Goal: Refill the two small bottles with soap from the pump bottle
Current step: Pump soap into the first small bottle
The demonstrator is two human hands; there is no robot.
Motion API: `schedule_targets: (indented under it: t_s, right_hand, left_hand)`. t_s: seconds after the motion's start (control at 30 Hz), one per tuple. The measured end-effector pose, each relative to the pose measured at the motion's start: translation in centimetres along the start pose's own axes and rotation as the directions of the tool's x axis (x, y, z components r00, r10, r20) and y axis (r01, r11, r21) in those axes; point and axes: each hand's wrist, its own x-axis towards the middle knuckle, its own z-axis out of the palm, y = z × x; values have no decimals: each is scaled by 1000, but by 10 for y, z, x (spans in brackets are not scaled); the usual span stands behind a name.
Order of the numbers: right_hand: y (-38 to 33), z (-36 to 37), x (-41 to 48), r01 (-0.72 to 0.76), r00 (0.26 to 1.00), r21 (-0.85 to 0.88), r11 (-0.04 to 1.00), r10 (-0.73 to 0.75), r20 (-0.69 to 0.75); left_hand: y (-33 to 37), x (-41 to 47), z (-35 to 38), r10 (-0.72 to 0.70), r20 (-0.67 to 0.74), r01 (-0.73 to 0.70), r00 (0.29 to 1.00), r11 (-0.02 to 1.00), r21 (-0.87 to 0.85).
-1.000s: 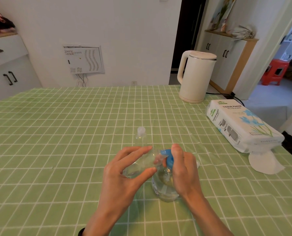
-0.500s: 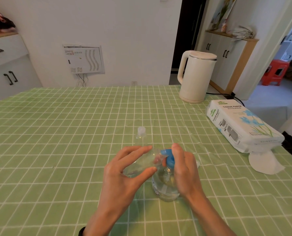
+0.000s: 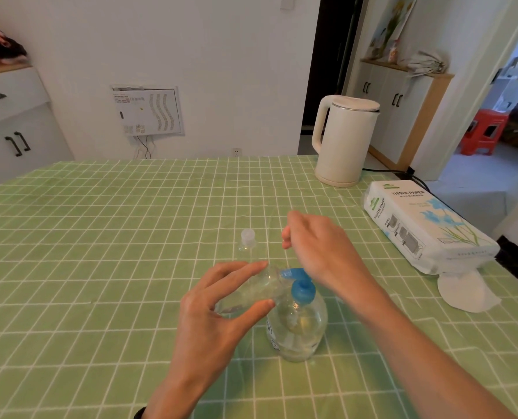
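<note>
Lifting off the near pump bottle (image 3: pixel 300 328), low on soap, my right hand (image 3: pixel 318 249) is hanging loose farther back. My left hand (image 3: pixel 218 313) is pinching a tilted small bottle (image 3: pixel 251 291) at its spout.

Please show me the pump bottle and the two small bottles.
pump bottle (image 3: pixel 303 290): head view, blue pump head.
held small bottle (image 3: pixel 251 289): head view, clear body.
standing small bottle (image 3: pixel 248 235): head view, its cap.

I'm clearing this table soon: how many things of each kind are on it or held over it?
Small bottles: 2
Pump bottle: 1
Kettle: 1
Tissue pack: 1
Tissue sheet: 1
Total: 6
</note>
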Motion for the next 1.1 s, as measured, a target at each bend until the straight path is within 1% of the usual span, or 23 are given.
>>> schedule_targets:
  t_s: [0.03, 0.07, 0.13, 0.3, 0.43, 0.6, 0.8, 0.97, 1.1]
  right_hand:
    - [0, 4, 0, -10, 1000, -78, 997, 11, 14]
    - [2, 7, 0, -38, 999, -117, 992, 42, 34]
    - [6, 10, 2, -100, 992, -141, 985, 109, 58]
    - [7, 14, -2, -123, 989, -194, 973, 137, 62]
    - [7, 16, -3, -134, 986, -198, 971, 152, 76]
    - [1, 12, -5, -143, 984, -155, 977, 157, 85]
    - [-8, 7, -4, -96, 995, -175, 980, 100, 14]
    - [-8, 9, -7, -133, 990, -154, 979, 139, 32]
    - [-7, 13, -10, -151, 986, -169, 974, 160, 38]
  left_hand:
    - [1, 0, 0, -3, -1, 3, 1000, 1000, -1]
    - [1, 0, 0, -2, -3, 2, 1000, 1000, 0]
    - [1, -1, 2, 0, -6, 0, 1000, 1000, 2]
    - [-6, -4, 3, -7, -11, 7, 1000, 1000, 5]
    - [-8, -7, 4, -17, -7, 16, 1000, 1000, -17]
    - [-6, -6, 3, -10, -12, 10, 1000, 1000, -16]
    - [2, -1, 2, 9, -17, -9, 1000, 1000, 4]
    - [1, -3, 2, -3, -11, 3, 1000, 1000, 2]
    - [-5, -5, 3, -16, -7, 16, 1000, 1000, 1]
